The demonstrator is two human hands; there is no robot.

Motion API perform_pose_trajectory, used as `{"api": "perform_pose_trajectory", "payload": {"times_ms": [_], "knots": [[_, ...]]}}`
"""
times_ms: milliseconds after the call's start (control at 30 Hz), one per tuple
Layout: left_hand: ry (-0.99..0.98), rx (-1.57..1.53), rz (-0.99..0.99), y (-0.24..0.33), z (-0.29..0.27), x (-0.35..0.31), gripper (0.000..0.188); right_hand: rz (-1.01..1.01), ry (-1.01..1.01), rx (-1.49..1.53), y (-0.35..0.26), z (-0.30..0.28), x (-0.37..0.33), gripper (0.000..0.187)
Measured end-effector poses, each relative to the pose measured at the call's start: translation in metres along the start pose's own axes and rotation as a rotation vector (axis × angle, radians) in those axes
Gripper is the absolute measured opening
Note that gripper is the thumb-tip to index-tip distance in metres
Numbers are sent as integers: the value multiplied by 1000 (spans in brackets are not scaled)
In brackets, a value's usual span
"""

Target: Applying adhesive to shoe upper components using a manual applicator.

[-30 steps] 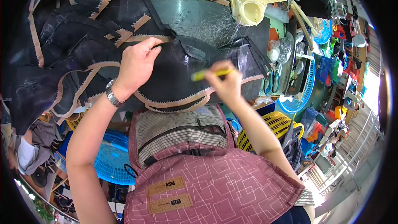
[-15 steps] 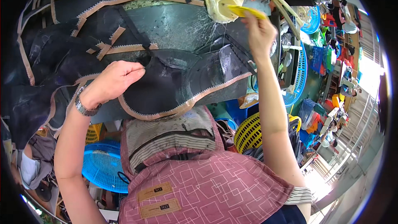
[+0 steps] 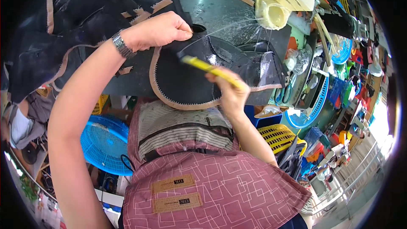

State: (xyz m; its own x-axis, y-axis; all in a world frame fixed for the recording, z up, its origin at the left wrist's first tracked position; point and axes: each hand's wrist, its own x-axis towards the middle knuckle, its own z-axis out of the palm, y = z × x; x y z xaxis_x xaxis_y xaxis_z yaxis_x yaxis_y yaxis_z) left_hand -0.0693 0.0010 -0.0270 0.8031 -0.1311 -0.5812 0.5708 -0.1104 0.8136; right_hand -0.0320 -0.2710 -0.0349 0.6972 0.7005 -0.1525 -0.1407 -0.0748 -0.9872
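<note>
A black shoe-upper piece (image 3: 180, 85) with a tan zigzag-stitched edge lies on the dark worktable (image 3: 207, 6) before me. My left hand (image 3: 163, 29) pinches its upper edge between thumb and fingers, beside a dark round opening. In my right hand (image 3: 232, 95) is a yellow-handled brush (image 3: 199, 63), blurred by motion. Its dark tip is over the middle of the piece; whether it touches is hard to tell. Wet, shiny patches show on the piece's right part. Thin glue strands stretch from a pale yellow glue pot (image 3: 275, 16) at the upper right.
More black pieces with tan edging (image 3: 85, 12) overlap on the table's left. Scissors (image 3: 283, 94) lie near its right edge. A blue basket (image 3: 104, 144) stands below left, a yellow basket (image 3: 277, 138) below right. Farther right is another blue basket (image 3: 311, 114).
My right hand has brought the brush from the glue pot's mouth down and left over the piece. My left hand keeps its pinch; the view has shifted.
</note>
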Motion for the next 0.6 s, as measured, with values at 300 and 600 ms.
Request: {"api": "perform_pose_trajectory", "payload": {"times_ms": [300, 600], "knots": [[39, -132, -16, -16, 4, 0, 18, -326, -54, -366, 27, 53, 12, 27], [128, 359, 218, -15, 1, 10, 21, 386, -582, -594, -24, 16, 41, 14]]}}
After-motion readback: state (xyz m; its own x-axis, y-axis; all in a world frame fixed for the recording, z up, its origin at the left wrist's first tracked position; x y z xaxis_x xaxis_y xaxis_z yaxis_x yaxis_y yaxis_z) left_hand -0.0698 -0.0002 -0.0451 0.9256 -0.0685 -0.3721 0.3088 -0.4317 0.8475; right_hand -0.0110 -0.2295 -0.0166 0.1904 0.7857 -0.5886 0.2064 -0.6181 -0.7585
